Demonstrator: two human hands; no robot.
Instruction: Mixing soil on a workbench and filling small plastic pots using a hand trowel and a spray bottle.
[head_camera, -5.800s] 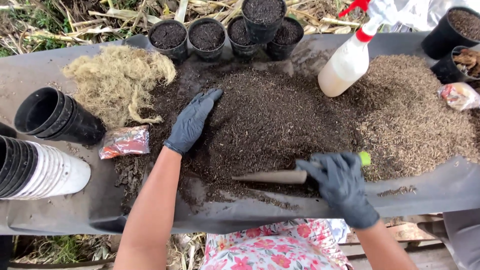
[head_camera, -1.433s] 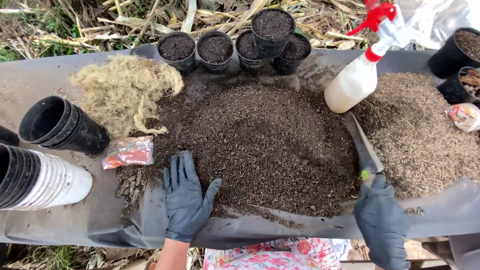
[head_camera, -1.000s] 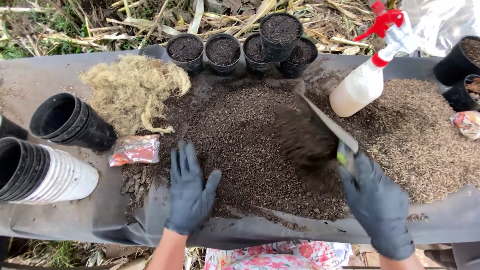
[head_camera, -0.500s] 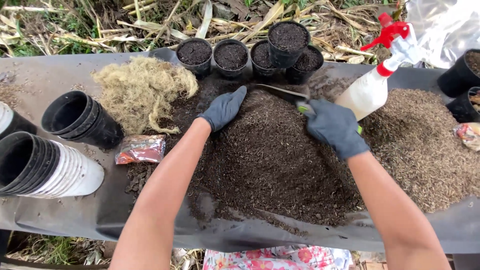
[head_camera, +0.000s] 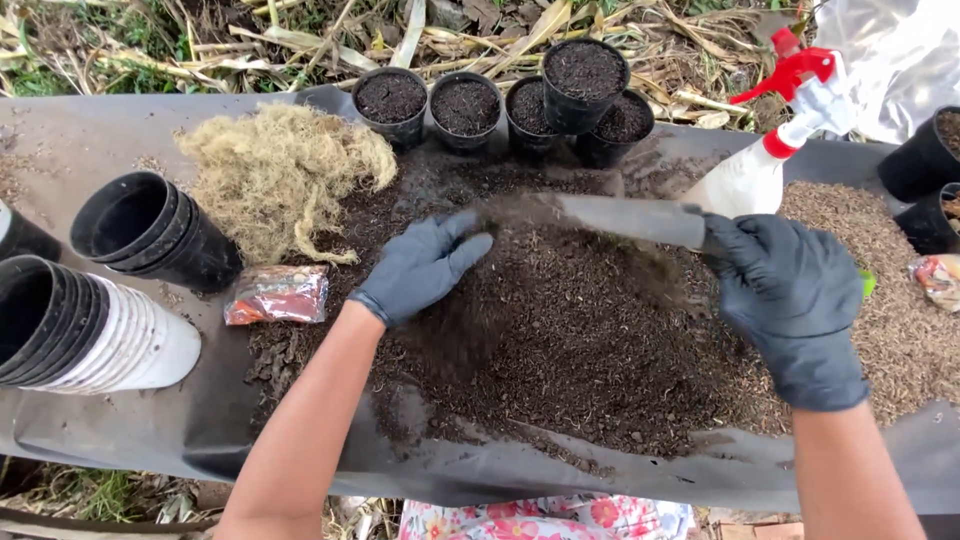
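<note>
Progress: dark soil pile (head_camera: 580, 350) sits mid-bench, heaped and looks evenly mixed. Five small filled pots (head_camera: 465, 108) line the back edge, one stacked on two others; empty black pots (head_camera: 150, 225) and a sleeve of white-sided pots (head_camera: 90, 335) lie on their sides at the left edge, so most potting is undone, I'd judge.

Right hand (head_camera: 790, 300), gloved, fist closed around a trowel (head_camera: 625, 218), blade over the pile's back, soil falling from it (blurred, can't read how full). Left hand (head_camera: 420, 265), gloved, fingers together and flat, resting on the pile's left slope.

Room: moss clump (head_camera: 280, 175) back-left, foil packet (head_camera: 278, 295) just beside the pile, spray bottle (head_camera: 760, 165) touching-close behind the trowel. Lighter husk mix (head_camera: 890, 330) crowds the right. Front edge: soil nearly reaches the lip of the bench (head_camera: 130, 430); bare sheet only front-left.
</note>
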